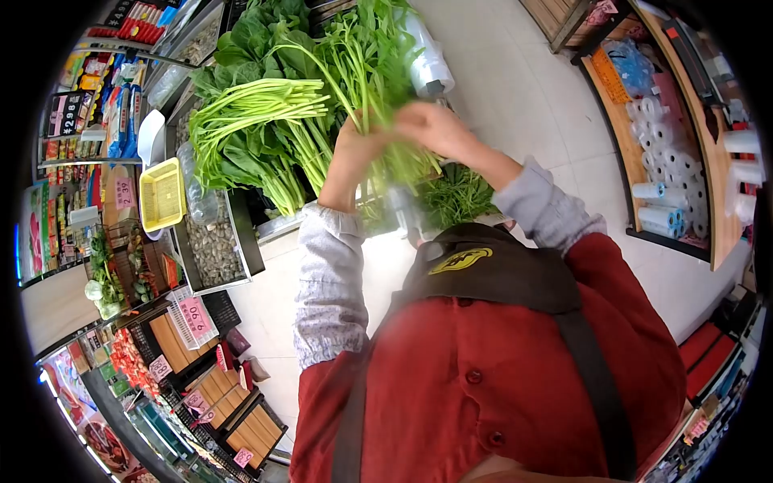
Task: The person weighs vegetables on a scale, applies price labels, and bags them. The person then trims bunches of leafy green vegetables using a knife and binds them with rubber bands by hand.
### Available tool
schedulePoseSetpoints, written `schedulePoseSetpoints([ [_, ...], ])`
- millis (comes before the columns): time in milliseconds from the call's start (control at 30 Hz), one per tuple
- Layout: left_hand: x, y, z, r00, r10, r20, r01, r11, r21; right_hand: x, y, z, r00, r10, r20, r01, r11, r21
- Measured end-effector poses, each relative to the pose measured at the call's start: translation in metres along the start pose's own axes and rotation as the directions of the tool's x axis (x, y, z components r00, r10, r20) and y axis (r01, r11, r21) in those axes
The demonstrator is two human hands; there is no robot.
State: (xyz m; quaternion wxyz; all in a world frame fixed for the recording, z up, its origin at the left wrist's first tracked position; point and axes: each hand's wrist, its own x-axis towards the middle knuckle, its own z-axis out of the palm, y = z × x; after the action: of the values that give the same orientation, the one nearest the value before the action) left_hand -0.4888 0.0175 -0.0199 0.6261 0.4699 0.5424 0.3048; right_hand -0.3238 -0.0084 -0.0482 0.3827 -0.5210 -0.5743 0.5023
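My left hand (354, 153) is closed round a bunch of long-stemmed leafy greens (354, 68), whose pale stalks rise above the fist. Close against it on the right is my right hand (439, 130), its fingers at the greens but smeared by motion, so their grip cannot be made out. Left of both hands, a pile of more long-stemmed greens (258, 105) lies on the stand, cut stalks and dark leaves mixed. Below the hands there are finer green leaves (455, 197), partly hidden by my forearms.
A roll of clear plastic bags (427, 60) stands beyond my right hand. To the left are a yellow basket (163, 193), a bin of shellfish (211, 249) and packed shelves. At right, a wooden shelf (616, 121) holds several bag rolls (664, 153).
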Motion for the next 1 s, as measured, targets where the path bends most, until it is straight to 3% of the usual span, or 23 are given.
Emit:
schedulePoseSetpoints([
  [33, -0.001, 0.001, -0.001, 1.000, -0.004, 0.008, 0.004, 1.000, -0.015, 0.007, -0.006, 0.005, 0.998, 0.026, -0.049, -0.019, 0.989, 0.144],
  [67, -0.001, 0.002, -0.001, 1.000, -0.002, 0.005, 0.002, 1.000, -0.014, 0.016, -0.006, 0.006, 0.999, 0.022, -0.048, -0.015, 0.989, 0.145],
  [133, -0.001, 0.001, -0.002, 0.999, -0.027, -0.021, 0.027, 1.000, 0.001, 0.033, -0.002, 0.007, 0.979, 0.148, 0.137, -0.149, 0.989, -0.007],
  [200, -0.007, 0.003, -0.003, 0.999, -0.023, -0.035, 0.024, 1.000, 0.016, 0.035, -0.001, 0.007, 0.965, 0.202, 0.170, -0.213, 0.976, 0.051],
  [267, -0.010, 0.003, -0.004, 0.999, -0.043, -0.008, 0.042, 0.997, -0.061, 0.031, 0.000, 0.004, 0.944, 0.262, 0.199, -0.307, 0.919, 0.248],
  [467, -0.009, -0.005, -0.002, 0.999, -0.016, 0.041, 0.017, 1.000, -0.024, 0.030, 0.006, 0.010, 0.954, 0.236, 0.183, -0.253, 0.965, 0.074],
  [500, -0.008, -0.006, -0.001, 0.998, -0.036, 0.047, 0.042, 0.993, -0.114, 0.028, 0.005, 0.011, 0.962, 0.215, 0.170, -0.219, 0.976, 0.005],
  [567, -0.006, -0.009, -0.001, 0.997, -0.065, 0.043, 0.074, 0.966, -0.248, 0.020, 0.001, 0.013, 0.967, 0.206, 0.152, -0.221, 0.971, 0.093],
  [700, -0.002, -0.015, 0.000, 0.995, -0.052, 0.088, 0.080, 0.934, -0.347, 0.014, 0.009, 0.016, 0.978, 0.164, 0.129, -0.198, 0.924, 0.328],
  [833, 0.006, -0.022, 0.003, 0.996, -0.060, 0.070, 0.084, 0.897, -0.433, 0.010, 0.013, 0.017, 0.992, 0.100, 0.078, -0.119, 0.942, 0.314],
  [900, 0.005, -0.021, 0.008, 0.998, -0.066, 0.012, 0.065, 0.903, -0.425, 0.010, 0.013, 0.018, 0.999, 0.039, 0.026, -0.041, 0.995, 0.095],
  [1000, 0.005, -0.020, 0.011, 0.997, -0.081, -0.013, 0.068, 0.901, -0.428, 0.007, 0.014, 0.018, 0.994, 0.103, 0.047, -0.111, 0.970, 0.217],
])
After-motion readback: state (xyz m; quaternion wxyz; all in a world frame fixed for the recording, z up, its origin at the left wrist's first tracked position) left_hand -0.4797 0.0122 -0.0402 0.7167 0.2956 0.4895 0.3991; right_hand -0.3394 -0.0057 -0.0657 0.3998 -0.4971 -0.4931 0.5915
